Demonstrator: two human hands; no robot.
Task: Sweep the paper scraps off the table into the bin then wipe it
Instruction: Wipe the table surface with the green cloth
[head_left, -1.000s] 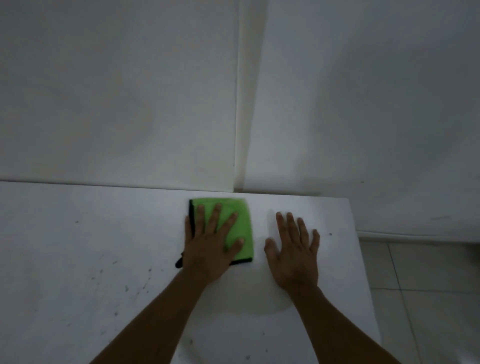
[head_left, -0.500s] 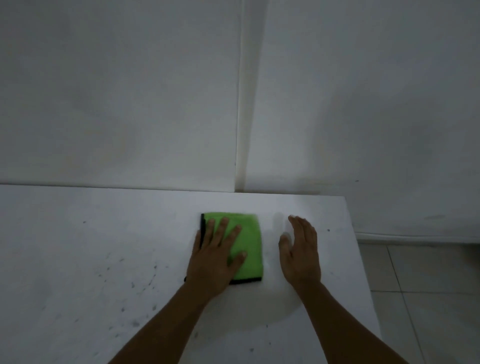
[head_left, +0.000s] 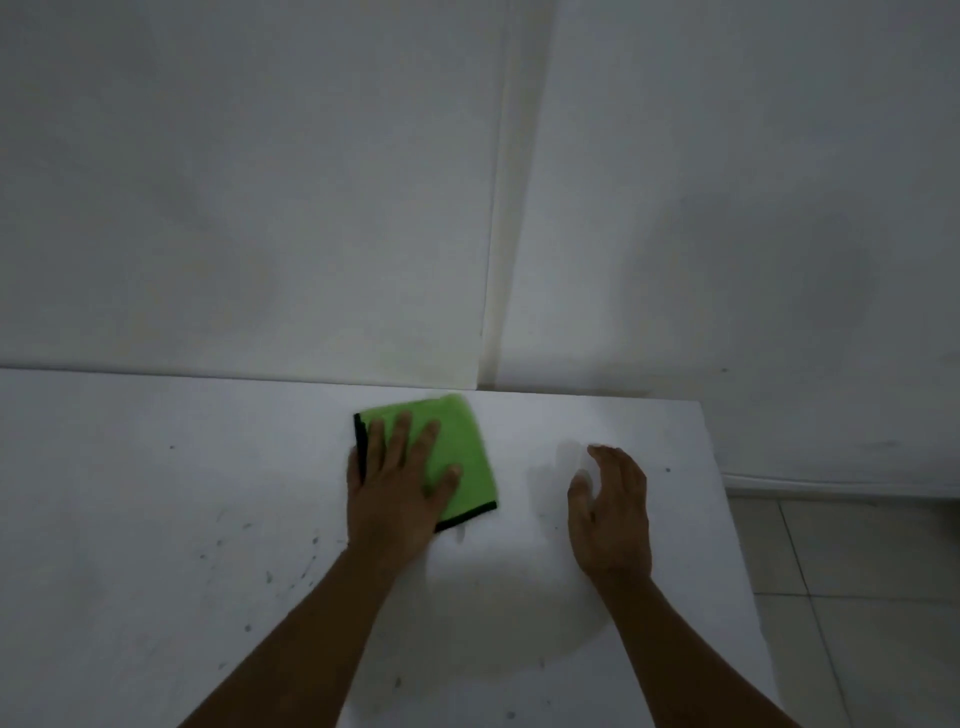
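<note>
The left hand lay flat on the green cloth, fingers straight and spread, pressing it to the table — the cloth had slid farther from the person since a moment earlier, toward the wall, and turned slightly. Just right of the cloth, the right hand had tipped onto its edge — fingers together, loosely curved, holding nothing.

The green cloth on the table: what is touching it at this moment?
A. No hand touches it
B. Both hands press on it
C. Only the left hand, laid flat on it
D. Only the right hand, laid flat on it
C: the left hand lies flat with spread fingers on the green cloth, while the right hand is apart from it, further right over the table.
</note>
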